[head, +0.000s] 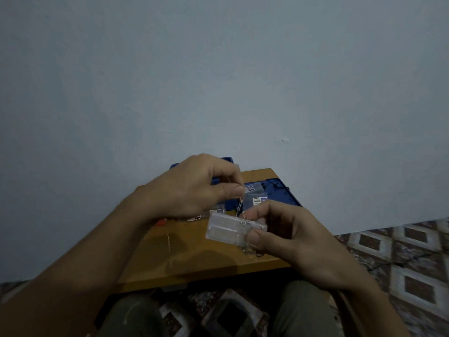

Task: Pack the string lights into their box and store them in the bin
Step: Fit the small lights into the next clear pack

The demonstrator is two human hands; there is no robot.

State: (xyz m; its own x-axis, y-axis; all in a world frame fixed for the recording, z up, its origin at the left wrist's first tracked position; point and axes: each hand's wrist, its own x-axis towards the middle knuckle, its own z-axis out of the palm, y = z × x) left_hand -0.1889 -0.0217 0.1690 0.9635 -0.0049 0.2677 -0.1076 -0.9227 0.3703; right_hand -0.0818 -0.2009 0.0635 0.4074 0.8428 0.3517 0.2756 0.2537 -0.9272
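My right hand [289, 237] grips a small clear plastic box [228, 231] above the wooden table, thumb on its near edge and fingers curled over the far side. A thin wire of string lights [239, 206] runs from the box up to my left hand [194, 188], which pinches it between thumb and fingertips just above the box. More wire loops hang below my right hand [252, 252]. The blue bin [284, 190] sits open at the table's far edge, partly hidden by both hands.
A small wooden table [194, 259] stands against a pale wall. Several small clear packets with labels [257, 199] lie in or near the bin. A loose wire strand [168, 242] lies on the tabletop. Patterned floor covering [401, 251] spreads to the right. My knees are below the table.
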